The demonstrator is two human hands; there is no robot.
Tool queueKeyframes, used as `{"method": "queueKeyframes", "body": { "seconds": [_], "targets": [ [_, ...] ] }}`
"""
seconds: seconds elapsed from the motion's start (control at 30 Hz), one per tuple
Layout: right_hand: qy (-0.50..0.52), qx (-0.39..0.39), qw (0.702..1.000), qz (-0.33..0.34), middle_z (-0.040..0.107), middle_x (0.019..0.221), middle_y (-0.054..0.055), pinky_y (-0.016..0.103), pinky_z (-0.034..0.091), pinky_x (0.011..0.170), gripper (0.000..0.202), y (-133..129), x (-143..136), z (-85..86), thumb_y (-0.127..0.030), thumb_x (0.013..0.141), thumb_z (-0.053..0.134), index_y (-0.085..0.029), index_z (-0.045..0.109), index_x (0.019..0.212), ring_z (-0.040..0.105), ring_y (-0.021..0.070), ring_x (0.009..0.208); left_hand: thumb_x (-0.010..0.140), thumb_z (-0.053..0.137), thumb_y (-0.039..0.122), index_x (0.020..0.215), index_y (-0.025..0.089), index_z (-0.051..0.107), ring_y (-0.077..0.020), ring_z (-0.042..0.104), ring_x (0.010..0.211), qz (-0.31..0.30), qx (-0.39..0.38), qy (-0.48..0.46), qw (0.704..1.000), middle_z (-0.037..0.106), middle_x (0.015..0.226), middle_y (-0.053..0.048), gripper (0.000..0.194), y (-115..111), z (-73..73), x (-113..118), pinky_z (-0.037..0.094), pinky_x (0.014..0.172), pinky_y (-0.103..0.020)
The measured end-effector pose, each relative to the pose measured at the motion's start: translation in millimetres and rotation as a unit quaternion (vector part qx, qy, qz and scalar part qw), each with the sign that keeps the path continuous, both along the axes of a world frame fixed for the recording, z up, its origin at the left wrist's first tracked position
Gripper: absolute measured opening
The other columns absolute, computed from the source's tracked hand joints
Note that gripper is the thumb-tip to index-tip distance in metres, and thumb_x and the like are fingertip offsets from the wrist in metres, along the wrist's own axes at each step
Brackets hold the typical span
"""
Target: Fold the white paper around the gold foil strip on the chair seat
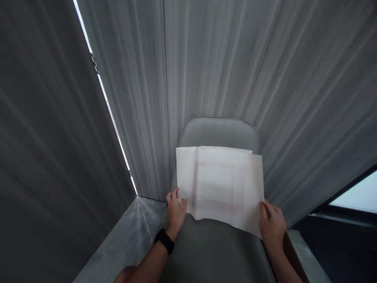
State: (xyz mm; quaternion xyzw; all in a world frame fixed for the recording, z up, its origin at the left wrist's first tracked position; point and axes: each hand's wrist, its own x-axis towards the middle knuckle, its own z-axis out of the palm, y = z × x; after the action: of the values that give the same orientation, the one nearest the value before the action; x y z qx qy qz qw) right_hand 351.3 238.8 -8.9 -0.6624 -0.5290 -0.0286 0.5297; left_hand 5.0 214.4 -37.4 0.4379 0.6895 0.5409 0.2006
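Note:
A large folded sheet of white paper (pixel 220 184) is held up above a grey padded chair (pixel 218 131). Faint pinkish bands show through the paper, and its layers are slightly offset along the top edge. My left hand (pixel 176 212), with a black band on its wrist, pinches the lower left edge between thumb and fingers. At the lower right edge, my right hand (pixel 272 224) grips the sheet with the thumb on the near face. Part of the chair's back and seat is hidden behind the paper.
Grey panelled walls (pixel 212 59) stand close behind and beside the chair. A bright slit (pixel 114 125) with hinges runs down the left panel. Marbled floor (pixel 126 239) shows at lower left. A dark-framed object with a pale bright panel (pixel 357 192) is at right.

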Motion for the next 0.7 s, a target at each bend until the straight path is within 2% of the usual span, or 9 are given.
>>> {"method": "queueKeyframes", "body": {
  "seconds": [0.17,0.33,0.53,0.7],
  "targets": [
    [0.138,0.002,0.988,0.067,0.078,0.102,0.014,0.054,0.057,0.098,0.052,-18.9,6.1,0.5,-0.071,0.075,0.064,-0.023,0.078,0.088,0.072,0.0361,0.102,0.083,0.06,0.014,0.131,0.012,0.06,-0.0236,0.071,0.102,0.024,0.013,-0.052,0.998,0.059,0.127,-0.018,0.048,-9.1,8.0,-5.1,0.061,0.094,-0.042],
    [0.25,-0.026,0.965,0.071,0.08,0.107,0.01,0.051,0.061,0.094,0.046,-50.7,10.8,-3.6,-0.065,0.062,0.079,-0.025,0.08,0.083,0.072,0.0372,0.11,0.083,0.059,0.012,0.126,0.011,0.061,-0.0206,0.072,0.096,0.023,0.017,-0.125,0.992,0.065,0.121,-0.016,0.044,-20.8,17.3,-6.8,0.059,0.098,-0.04],
    [0.311,-0.043,0.943,0.11,0.078,0.12,0.011,0.05,0.059,0.101,0.038,-90.5,22.0,-12.7,-0.057,0.059,0.084,-0.025,0.082,0.078,0.069,0.0371,0.12,0.084,0.065,0.027,0.123,0.015,0.061,-0.0206,0.072,0.093,0.004,-0.008,-0.226,0.974,0.07,0.113,-0.012,0.04,-42.4,24.8,-23.8,0.059,0.083,-0.033],
    [0.358,-0.079,0.917,0.154,0.073,0.135,0.012,0.043,0.062,0.092,0.039,-115.9,25.8,-17.3,-0.057,0.057,0.088,-0.023,0.081,0.075,0.069,0.0353,0.121,0.088,0.068,0.038,0.111,0.017,0.068,-0.0225,0.073,0.097,-0.06,-0.078,-0.295,0.951,0.074,0.107,-0.012,0.032,-65.3,29.4,-33.5,0.056,0.077,-0.028]
  ]
}}
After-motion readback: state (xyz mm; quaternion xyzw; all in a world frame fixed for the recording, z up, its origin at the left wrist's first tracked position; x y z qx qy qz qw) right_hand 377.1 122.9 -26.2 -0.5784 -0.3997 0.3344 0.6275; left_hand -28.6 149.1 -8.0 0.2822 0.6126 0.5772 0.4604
